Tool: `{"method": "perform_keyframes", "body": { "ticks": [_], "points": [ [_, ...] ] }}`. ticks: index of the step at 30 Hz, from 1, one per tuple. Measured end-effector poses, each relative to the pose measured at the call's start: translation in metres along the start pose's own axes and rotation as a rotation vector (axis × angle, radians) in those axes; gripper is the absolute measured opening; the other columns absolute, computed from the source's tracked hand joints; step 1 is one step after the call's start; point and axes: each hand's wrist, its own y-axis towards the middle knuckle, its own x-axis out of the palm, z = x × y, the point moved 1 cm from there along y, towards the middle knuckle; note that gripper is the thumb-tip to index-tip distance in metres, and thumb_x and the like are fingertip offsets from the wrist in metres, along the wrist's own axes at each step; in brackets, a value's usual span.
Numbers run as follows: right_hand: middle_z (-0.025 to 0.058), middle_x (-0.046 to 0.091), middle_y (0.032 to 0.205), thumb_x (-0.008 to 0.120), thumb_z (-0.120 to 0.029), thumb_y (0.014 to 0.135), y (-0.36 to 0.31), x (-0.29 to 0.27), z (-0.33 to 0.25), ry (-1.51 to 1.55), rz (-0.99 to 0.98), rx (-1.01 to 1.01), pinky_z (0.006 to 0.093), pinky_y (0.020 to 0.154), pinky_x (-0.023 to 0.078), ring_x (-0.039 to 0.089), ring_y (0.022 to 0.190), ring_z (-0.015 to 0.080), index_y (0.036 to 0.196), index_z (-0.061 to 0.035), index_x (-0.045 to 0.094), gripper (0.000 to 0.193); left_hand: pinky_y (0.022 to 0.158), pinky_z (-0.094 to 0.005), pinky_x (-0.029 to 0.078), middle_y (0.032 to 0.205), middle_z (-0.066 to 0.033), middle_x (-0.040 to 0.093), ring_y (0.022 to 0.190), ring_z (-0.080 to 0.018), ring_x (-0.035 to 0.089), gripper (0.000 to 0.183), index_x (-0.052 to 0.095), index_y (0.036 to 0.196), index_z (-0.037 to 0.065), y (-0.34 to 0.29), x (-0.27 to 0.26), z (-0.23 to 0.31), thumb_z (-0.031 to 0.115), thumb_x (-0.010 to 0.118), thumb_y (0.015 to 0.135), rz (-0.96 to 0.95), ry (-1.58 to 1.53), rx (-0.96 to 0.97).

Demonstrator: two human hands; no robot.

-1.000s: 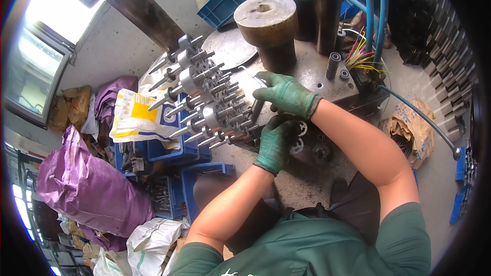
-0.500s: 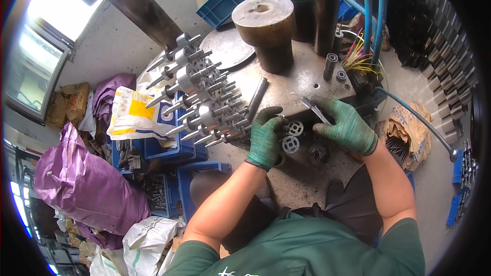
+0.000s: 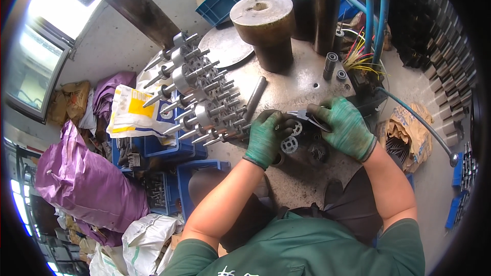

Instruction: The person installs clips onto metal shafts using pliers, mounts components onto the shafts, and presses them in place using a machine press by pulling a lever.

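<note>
In my right hand [image 3: 346, 129], gloved in green, is a pair of slim metal pliers [image 3: 299, 114]. Their jaws point left, with the tips close to the fingers of my left hand [image 3: 263, 140]. That hand, in a matching glove, is closed with fingertips together; whatever it may hold is too small or hidden to name. Between and just below my hands, round metal parts with holes [image 3: 289, 145] stand at the table's near edge. To the left of my left hand is a rack-like pile of grey cylindrical rotors with shafts [image 3: 197, 92].
A steel machine table [image 3: 302, 79] carries a thick round-topped post [image 3: 262, 10], a metal rod [image 3: 257, 98] and small cylinders [image 3: 330, 65]. Blue hoses [image 3: 382, 15] and loose wires run at the right. Blue bins [image 3: 204, 166] and a purple sack [image 3: 84, 179] are at the left.
The pliers have swung from pointing up and left to nearly level, their tips now by my left fingers. My right hand has turned slightly with them.
</note>
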Motion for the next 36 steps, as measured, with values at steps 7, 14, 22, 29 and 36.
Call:
{"method": "perform_keyframes", "body": {
  "ticks": [7, 14, 22, 29, 36],
  "points": [
    [0.0123, 0.068, 0.113, 0.082, -0.015, 0.079, 0.000, 0.002, -0.001, 0.010, -0.040, -0.012, 0.0438, 0.090, 0.056, 0.066, 0.102, 0.0346, 0.131, -0.0150, 0.075, 0.053, 0.077, -0.0334, 0.060, 0.102, -0.0116, 0.070, 0.090, -0.0220, 0.072, 0.010, 0.061, 0.108, 0.004, 0.006, -0.008, -0.005, 0.011, 0.059, 0.102, 0.030, -0.178, -0.070],
    [0.0114, 0.068, 0.114, 0.082, -0.011, 0.077, 0.003, 0.003, -0.004, 0.054, -0.049, -0.015, 0.0430, 0.091, 0.056, 0.066, 0.102, 0.0339, 0.132, -0.0155, 0.074, 0.055, 0.071, -0.0313, 0.057, 0.092, -0.0080, 0.069, 0.082, -0.0187, 0.068, 0.004, 0.061, 0.103, 0.008, 0.001, -0.007, 0.000, 0.011, 0.059, 0.101, 0.050, -0.060, -0.040],
    [0.0111, 0.069, 0.111, 0.083, -0.011, 0.076, 0.004, 0.006, -0.003, 0.010, -0.063, -0.021, 0.0428, 0.090, 0.057, 0.067, 0.101, 0.0336, 0.130, -0.0156, 0.076, 0.054, 0.068, -0.0310, 0.057, 0.091, -0.0076, 0.069, 0.082, -0.0182, 0.069, 0.007, 0.061, 0.103, 0.009, -0.003, -0.004, 0.005, 0.015, 0.062, 0.102, 0.012, 0.032, -0.005],
    [0.0178, 0.074, 0.110, 0.075, -0.011, 0.089, 0.021, 0.021, 0.004, 0.481, -0.028, 0.188, 0.0388, 0.087, 0.059, 0.074, 0.098, 0.0305, 0.138, -0.0057, 0.069, 0.050, 0.090, -0.0407, 0.060, 0.117, -0.0173, 0.067, 0.104, -0.0307, 0.071, 0.018, 0.058, 0.115, 0.004, 0.000, -0.005, -0.010, 0.015, 0.056, 0.102, -0.006, -0.083, 0.044],
    [0.0063, 0.068, 0.081, 0.066, -0.029, 0.098, 0.114, 0.044, -0.001, 0.914, -0.340, 0.594, 0.0297, 0.057, 0.056, 0.065, 0.057, 0.0139, 0.140, -0.0023, 0.066, 0.049, 0.098, -0.0427, 0.061, 0.127, -0.0211, 0.065, 0.116, -0.0329, 0.070, 0.039, 0.054, 0.122, -0.002, -0.031, 0.022, -0.069, -0.012, 0.048, 0.085, -0.183, 0.245, -0.187]
  ]
}}
